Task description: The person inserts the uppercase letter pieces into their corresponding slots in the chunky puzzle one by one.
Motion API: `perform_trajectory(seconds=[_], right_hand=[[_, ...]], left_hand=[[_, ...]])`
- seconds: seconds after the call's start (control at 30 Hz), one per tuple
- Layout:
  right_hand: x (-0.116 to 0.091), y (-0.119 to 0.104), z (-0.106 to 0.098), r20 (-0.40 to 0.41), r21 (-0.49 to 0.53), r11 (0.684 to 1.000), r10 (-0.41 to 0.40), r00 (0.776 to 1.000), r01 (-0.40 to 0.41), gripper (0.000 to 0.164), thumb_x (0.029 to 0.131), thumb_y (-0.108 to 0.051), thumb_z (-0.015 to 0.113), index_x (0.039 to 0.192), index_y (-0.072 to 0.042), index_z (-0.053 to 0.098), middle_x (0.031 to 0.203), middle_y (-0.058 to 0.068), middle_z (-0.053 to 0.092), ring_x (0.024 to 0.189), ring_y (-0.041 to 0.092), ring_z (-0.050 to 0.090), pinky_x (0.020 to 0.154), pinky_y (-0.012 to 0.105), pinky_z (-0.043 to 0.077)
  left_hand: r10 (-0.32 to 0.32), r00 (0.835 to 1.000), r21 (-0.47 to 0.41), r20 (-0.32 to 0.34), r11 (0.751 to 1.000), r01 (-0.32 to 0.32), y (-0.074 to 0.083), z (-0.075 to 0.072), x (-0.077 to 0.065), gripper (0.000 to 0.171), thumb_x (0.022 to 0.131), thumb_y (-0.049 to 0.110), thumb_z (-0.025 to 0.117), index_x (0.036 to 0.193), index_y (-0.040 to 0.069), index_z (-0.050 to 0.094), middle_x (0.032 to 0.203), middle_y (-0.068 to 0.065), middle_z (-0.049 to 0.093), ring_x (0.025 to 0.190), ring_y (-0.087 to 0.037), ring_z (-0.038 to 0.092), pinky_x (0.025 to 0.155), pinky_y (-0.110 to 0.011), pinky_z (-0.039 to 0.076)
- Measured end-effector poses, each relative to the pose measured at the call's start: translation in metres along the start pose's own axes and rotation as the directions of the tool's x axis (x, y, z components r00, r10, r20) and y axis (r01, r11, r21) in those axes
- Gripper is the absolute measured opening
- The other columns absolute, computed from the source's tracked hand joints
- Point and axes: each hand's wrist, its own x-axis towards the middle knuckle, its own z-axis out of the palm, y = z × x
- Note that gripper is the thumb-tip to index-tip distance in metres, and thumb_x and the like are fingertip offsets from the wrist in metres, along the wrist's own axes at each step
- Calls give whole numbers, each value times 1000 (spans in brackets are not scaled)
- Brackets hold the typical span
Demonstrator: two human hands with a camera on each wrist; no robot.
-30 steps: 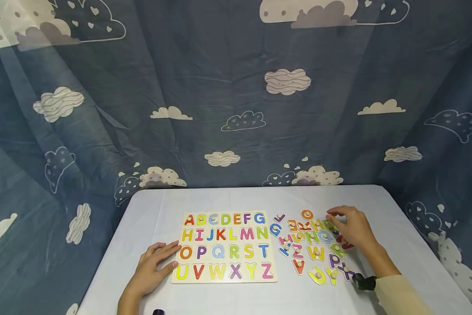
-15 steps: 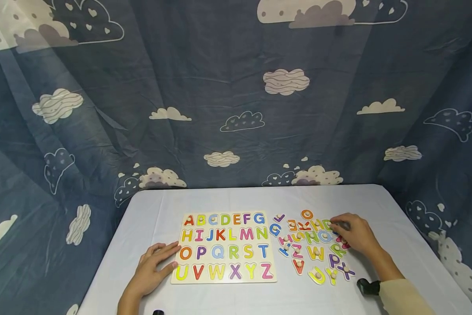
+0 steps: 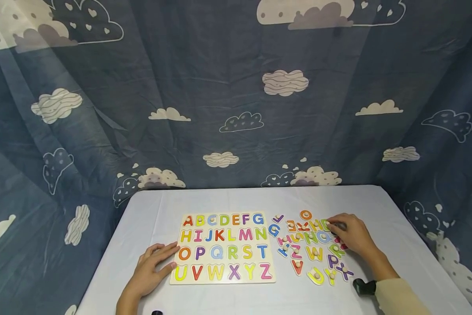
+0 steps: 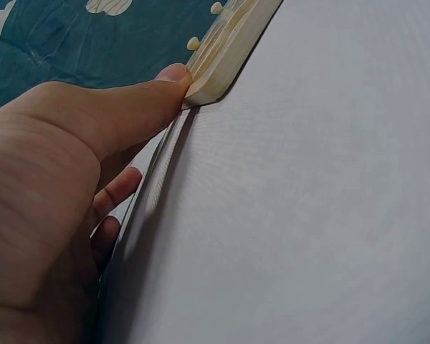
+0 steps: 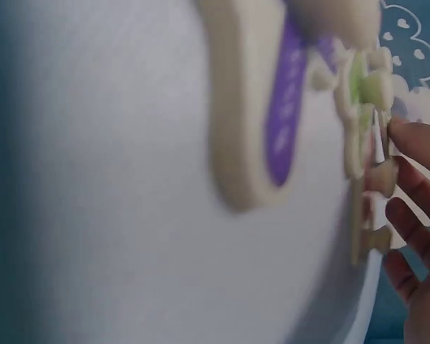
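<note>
My left hand (image 3: 151, 269) rests at the left edge of the alphabet puzzle board (image 3: 241, 243); in the left wrist view the thumb lies along the corner of the board (image 4: 222, 75). Knobbed pieces sit in its A (image 3: 188, 220), B (image 3: 200, 220) and C (image 3: 212, 219) places. Among the loose letters to the right, thumb and forefinger of my right hand (image 3: 354, 234) pinch the green letter D piece (image 3: 324, 225), partly hidden by the fingertips. The right wrist view shows the right hand (image 5: 424, 215) beyond a blurred purple piece (image 5: 283, 122).
Loose knobbed letters surround the right hand, including a yellow W (image 3: 314, 253), a purple X (image 3: 344, 271) and an orange O (image 3: 305, 215). A black wrist device (image 3: 364, 287) sits by the right sleeve (image 3: 399, 297). A cloud-patterned curtain (image 3: 236, 65) hangs behind the white table (image 3: 291, 302).
My right hand has come down from above the green D, and its thumb and forefinger have closed at the piece. The left hand keeps its place on the board.
</note>
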Motion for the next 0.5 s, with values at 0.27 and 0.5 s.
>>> perform_trajectory(seconds=[0.27, 0.5], right_hand=[[7, -22, -10, -55, -12, 1000, -23, 998, 22, 29, 94, -25, 77, 117, -8, 75, 130, 21, 66, 129, 48, 50, 106, 73, 36], [13, -46, -6, -88, 23, 998, -49, 995, 51, 27, 94, -24, 77, 114, -7, 76, 127, 20, 68, 128, 47, 51, 106, 73, 36]], left_hand=[[-8, 1000, 7, -2, 1000, 8, 1, -2, 3, 48, 92, 44, 74, 138, 33, 67, 152, 10, 57, 141, -25, 38, 110, -58, 22], [-5, 1000, 11, 1, 1000, 5, 0, 2, 1, 48, 91, 43, 75, 137, 30, 68, 152, 9, 57, 140, -26, 38, 109, -58, 23]])
